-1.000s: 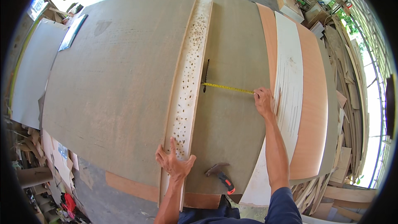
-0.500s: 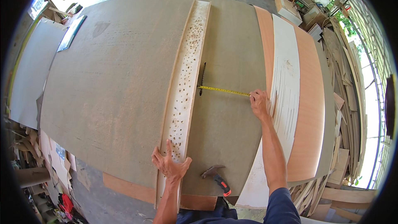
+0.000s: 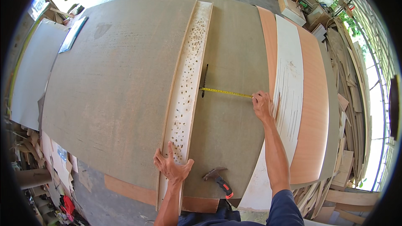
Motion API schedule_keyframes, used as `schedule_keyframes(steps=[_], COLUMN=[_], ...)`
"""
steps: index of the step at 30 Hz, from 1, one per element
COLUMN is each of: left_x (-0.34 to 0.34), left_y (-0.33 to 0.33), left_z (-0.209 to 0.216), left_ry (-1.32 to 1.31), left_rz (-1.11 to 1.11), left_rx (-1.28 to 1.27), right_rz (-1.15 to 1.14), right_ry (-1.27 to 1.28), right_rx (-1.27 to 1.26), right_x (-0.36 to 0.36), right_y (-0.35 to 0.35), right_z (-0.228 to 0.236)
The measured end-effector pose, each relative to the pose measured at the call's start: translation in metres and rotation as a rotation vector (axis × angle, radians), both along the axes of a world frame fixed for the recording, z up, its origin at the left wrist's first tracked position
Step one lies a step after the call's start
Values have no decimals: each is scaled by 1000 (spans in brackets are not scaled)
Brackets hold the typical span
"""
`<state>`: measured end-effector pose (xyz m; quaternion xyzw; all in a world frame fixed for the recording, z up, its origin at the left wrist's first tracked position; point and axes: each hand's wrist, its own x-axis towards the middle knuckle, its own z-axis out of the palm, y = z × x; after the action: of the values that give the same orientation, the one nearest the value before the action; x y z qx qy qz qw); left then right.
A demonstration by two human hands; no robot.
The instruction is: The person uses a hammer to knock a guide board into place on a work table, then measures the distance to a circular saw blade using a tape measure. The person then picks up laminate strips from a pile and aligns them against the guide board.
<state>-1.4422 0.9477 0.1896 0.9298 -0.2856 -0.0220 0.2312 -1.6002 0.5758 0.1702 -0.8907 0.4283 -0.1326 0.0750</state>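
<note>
A long white board full of small holes [image 3: 183,100], with thin raised wooden edges, lies lengthwise on a large grey-brown sheet [image 3: 109,100]. My left hand [image 3: 172,166] grips it near its lower end, thumb over the right edge, index finger on its face, other fingers at the left edge. My right hand [image 3: 263,104] is closed on a yellow tape measure [image 3: 226,93]. The blade stretches left to the board's right edge; any case is hidden in my hand. A thin black stick-like piece [image 3: 204,79] lies beside the board, under the blade's far end.
A hammer [image 3: 220,182] with a black and orange handle lies near the front edge. To the right, a white strip [image 3: 289,67] with dark lines lies on an orange-brown panel [image 3: 313,100]. Scrap boards [image 3: 349,83] are piled beyond. A flat blue-edged pane [image 3: 73,34] sits far left.
</note>
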Motion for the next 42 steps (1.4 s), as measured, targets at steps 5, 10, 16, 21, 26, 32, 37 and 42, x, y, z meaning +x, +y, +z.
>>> schedule_keyframes(steps=[5,10,16,21,26,32,37,42], left_x=[0,0,1,2,2,3,4,4], left_y=[0,-1,-2,-2,-2,-2,-4,-4], left_z=[2,1,4,3,3,4,5,9], left_ry=[2,3,24,41,40,18,16,21], left_rz=[3,0,9,15,13,3,9,10], left_rx=[11,7,18,-9,-13,-13,-12,-3], right_rz=[-8,-7,-3,17,21,-11,-13,15], right_ry=[0,-2,15,15,51,50,26,31], right_rx=[11,13,0,34,73,86,65,38], right_x=[2,2,3,0,0,4,4,3], right_y=[2,1,2,-1,-4,1,-2,-3], right_z=[5,4,7,6,10,15,11,8])
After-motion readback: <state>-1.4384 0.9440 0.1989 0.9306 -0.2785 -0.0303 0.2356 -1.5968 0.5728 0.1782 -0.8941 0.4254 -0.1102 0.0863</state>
